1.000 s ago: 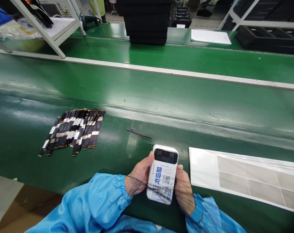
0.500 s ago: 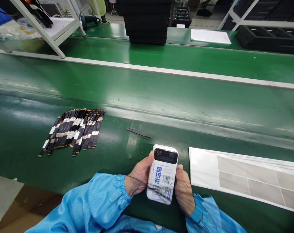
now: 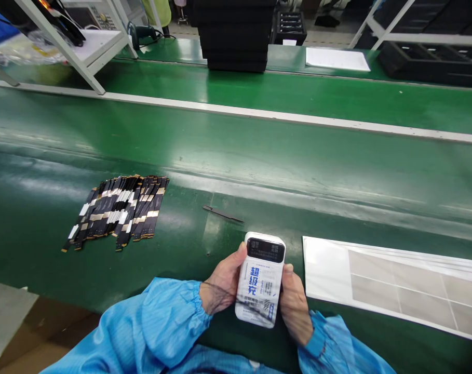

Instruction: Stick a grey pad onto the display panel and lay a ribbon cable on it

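Note:
A white power bank (image 3: 260,280) with a dark panel at its top end and blue printed characters is held upright-facing above the near side of the green bench. My left hand (image 3: 225,280) grips its left edge, thumb along the side. On the opposite edge my right hand (image 3: 294,304) is closed around it, its fingers partly hidden behind. Just beyond the power bank lies a pair of dark tweezers (image 3: 223,214). A pile of black flat flex cables (image 3: 119,210) with gold ends and white labels is spread on the left.
White sheets (image 3: 329,270) with grey rectangles lie at the right. A pale rail (image 3: 236,110) crosses the bench. Farther back stand a stack of black trays (image 3: 236,36), a white paper (image 3: 337,58), a white-framed shelf (image 3: 99,49) and black trays (image 3: 434,62). A cardboard box (image 3: 44,332) sits at lower left.

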Demonstrator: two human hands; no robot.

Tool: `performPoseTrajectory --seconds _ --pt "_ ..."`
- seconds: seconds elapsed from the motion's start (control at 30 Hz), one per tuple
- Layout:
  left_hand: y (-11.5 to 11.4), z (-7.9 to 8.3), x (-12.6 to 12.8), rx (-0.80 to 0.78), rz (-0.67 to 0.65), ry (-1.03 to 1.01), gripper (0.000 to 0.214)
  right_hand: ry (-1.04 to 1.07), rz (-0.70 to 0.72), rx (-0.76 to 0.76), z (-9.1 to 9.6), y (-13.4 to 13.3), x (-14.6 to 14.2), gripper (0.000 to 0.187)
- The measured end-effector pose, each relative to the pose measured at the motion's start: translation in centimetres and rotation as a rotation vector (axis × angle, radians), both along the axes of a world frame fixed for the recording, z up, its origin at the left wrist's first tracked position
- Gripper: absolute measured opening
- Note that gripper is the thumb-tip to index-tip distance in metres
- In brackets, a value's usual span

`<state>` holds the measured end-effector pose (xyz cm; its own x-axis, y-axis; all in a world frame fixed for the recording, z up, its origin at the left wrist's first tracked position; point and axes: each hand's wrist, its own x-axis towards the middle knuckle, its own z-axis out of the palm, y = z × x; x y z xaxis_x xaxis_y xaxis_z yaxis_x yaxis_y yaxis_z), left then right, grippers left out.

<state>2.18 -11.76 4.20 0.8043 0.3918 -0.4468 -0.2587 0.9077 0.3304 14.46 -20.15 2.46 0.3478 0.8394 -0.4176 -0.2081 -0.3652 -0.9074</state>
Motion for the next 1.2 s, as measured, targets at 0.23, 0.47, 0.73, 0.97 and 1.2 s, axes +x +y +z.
performPoseTrajectory --seconds 0.23,0.47,0.73,0.97,1.2 --pt "0.01 0.07 0.03 0.0 -0.001 0.011 0.075 -0.007 0.006 -0.008 0.19 0.12 0.1 0.065" --pt "0.0 -0.19 -0.06 -0.002 0.001 0.006 0.073 -0.012 0.007 -0.017 0.37 0.13 0.1 0.067" --pt "-0.03 0.17 0.09 -0.035 0.012 0.062 0.075 0.0 0.021 0.004 0.42 0.18 0.0 0.064" --pt "-0.1 -0.38 -0.11 -0.017 0.007 -0.016 0.071 0.004 0.015 0.001 0.09 -0.12 0.06 0.063" --pt "0.04 0.07 0.12 -0.026 -0.004 0.049 0.077 0.014 0.007 0.0 -0.31 -0.09 0.1 0.061"
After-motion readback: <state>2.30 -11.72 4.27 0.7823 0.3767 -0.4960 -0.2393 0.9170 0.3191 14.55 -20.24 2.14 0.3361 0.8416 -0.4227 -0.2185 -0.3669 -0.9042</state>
